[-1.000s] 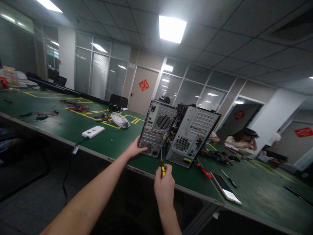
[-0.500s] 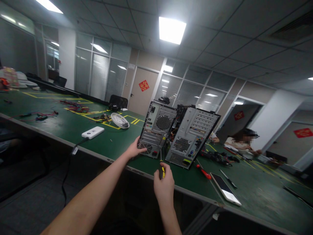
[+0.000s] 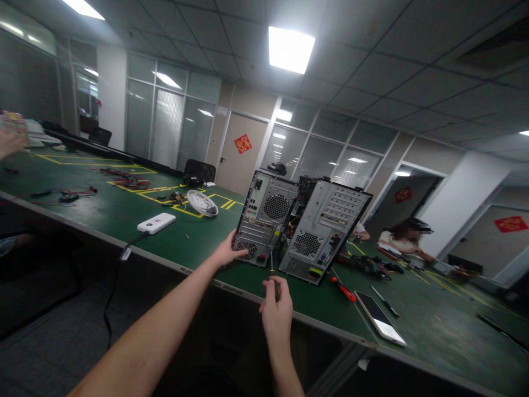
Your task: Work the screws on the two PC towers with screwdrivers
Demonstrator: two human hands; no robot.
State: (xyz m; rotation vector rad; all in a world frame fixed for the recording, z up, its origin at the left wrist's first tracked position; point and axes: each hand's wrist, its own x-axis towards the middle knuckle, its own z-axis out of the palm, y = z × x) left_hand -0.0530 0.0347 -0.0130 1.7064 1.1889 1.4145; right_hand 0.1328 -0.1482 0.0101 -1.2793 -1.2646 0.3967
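Observation:
Two computer cases stand upright on the green table, the left case [image 3: 264, 215] and the right case [image 3: 324, 231], their back panels facing me. My left hand [image 3: 226, 252] grips the lower left edge of the left case, thumb lying across the panel near the round vent. Below that case's lower right corner, my right hand [image 3: 278, 300] is closed round a screwdriver [image 3: 271, 263]. The shaft points up at the corner of the panel; its handle is mostly hidden by my fingers.
Right of the cases lie a red screwdriver [image 3: 344, 289], a phone [image 3: 380, 318], a pen-like tool [image 3: 384, 301] and black cables [image 3: 374, 266]. To the left are a white power bank [image 3: 156, 223] and a white oval part [image 3: 202, 203]. A person [image 3: 403, 240] sits at the far right.
The fingers of my right hand have shifted round the screwdriver handle, now covering more of it. My left hand keeps its place. Another person's hand has come in at the far left.

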